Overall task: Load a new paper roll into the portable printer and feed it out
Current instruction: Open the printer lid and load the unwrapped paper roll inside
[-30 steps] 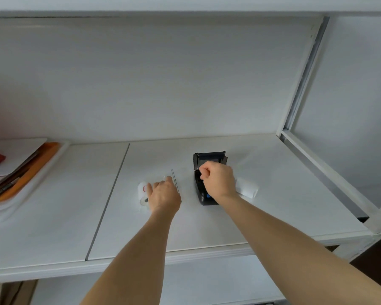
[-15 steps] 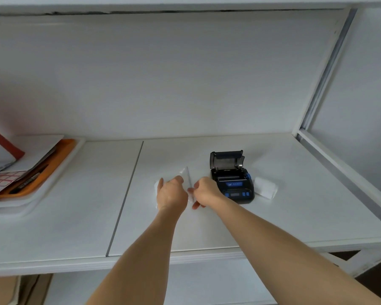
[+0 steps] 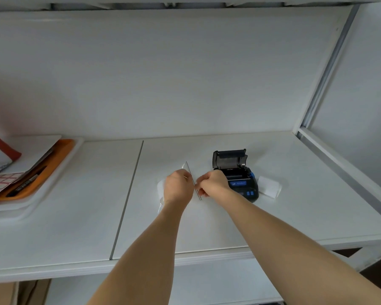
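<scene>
The black portable printer (image 3: 240, 179) with blue buttons stands on the white shelf (image 3: 207, 225), its lid open and upright. To its left lies a white paper roll (image 3: 161, 186) in a clear wrapper (image 3: 189, 170). My left hand (image 3: 177, 187) covers the roll and grips it. My right hand (image 3: 212, 183) pinches the wrapper's thin edge between the two hands, just left of the printer. Most of the roll is hidden under my left hand.
Another white paper roll (image 3: 269, 189) lies right of the printer. An orange tray (image 3: 59, 150) with papers and pens sits in a white tray (image 3: 26, 213) at the far left. A shelf seam (image 3: 128, 199) runs front to back. A metal upright (image 3: 323, 78) and rail border the right side.
My right hand left the printer's lid and came left to the wrapper beside my left hand. The lid now stands open. The view has shifted slightly.
</scene>
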